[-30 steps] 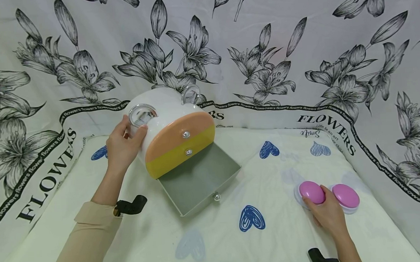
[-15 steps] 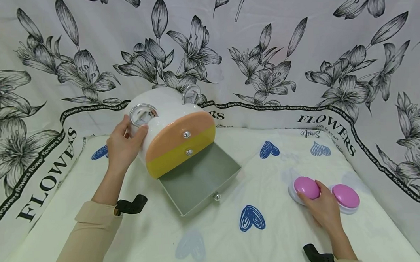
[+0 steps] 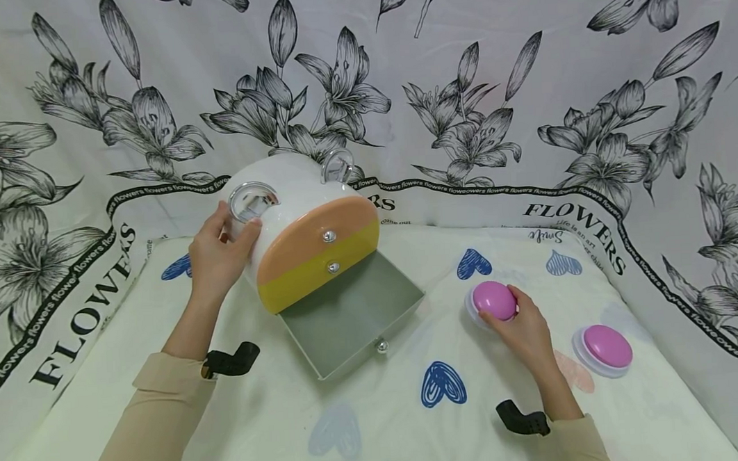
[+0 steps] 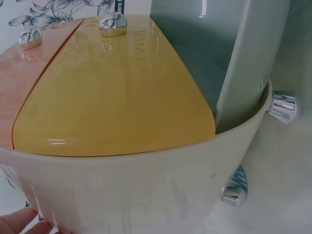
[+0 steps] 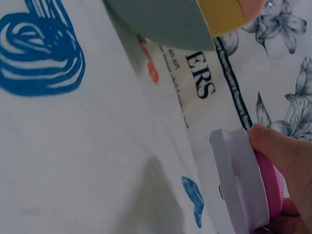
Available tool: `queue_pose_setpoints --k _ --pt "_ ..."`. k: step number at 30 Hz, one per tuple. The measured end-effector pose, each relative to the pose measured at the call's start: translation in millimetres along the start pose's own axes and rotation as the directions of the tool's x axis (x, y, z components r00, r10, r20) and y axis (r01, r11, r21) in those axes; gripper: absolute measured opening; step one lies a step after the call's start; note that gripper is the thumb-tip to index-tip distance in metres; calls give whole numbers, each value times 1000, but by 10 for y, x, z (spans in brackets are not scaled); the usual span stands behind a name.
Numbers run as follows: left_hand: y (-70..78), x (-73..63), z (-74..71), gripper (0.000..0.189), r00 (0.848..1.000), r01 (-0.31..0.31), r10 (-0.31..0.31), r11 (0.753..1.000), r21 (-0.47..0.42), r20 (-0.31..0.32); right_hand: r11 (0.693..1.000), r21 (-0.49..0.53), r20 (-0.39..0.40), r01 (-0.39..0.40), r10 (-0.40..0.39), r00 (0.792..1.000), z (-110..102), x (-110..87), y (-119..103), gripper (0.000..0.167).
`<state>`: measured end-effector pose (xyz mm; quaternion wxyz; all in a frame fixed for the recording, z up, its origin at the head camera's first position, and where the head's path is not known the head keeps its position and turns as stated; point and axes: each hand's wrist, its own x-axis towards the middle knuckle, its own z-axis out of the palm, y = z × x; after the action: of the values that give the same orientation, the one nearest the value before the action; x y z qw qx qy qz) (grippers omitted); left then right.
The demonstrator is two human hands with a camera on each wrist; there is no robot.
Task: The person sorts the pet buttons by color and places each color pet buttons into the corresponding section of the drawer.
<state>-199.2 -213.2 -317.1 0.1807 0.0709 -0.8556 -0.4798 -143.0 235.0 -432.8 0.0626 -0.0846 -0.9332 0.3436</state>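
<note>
My left hand (image 3: 215, 256) holds the left side of a rounded white drawer box (image 3: 285, 176), thumb beside a mirror-like silver ring (image 3: 252, 200). The box front has an orange drawer (image 3: 309, 237) and a yellow drawer (image 3: 309, 281), both pushed in. Below them, a grey-green drawer (image 3: 348, 311) is pulled out, with nothing inside. Only fingertips (image 4: 24, 222) of the left hand show in its wrist view. My right hand (image 3: 527, 333) grips a round pink push button (image 3: 494, 300) between thumb and fingers, its white base (image 5: 239, 180) tilted up to the right wrist camera.
A second pink push button (image 3: 608, 345) lies on the white heart-print cloth (image 3: 392, 431) at the right. Behind the box rises a flower-print backdrop (image 3: 433, 18). The open drawer's silver knob (image 3: 381, 345) sticks out toward the front.
My right hand has carried the pink button left and away from the second one, toward the open drawer. My left hand and the drawer box stay in place.
</note>
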Motion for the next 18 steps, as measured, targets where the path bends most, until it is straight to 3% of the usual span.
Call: queue_pose_setpoints --k 18 --pt "1 -7 -7 71 1000 -17 17 1000 7 -6 976 95 0 195 -196 981 195 113 -862 78"
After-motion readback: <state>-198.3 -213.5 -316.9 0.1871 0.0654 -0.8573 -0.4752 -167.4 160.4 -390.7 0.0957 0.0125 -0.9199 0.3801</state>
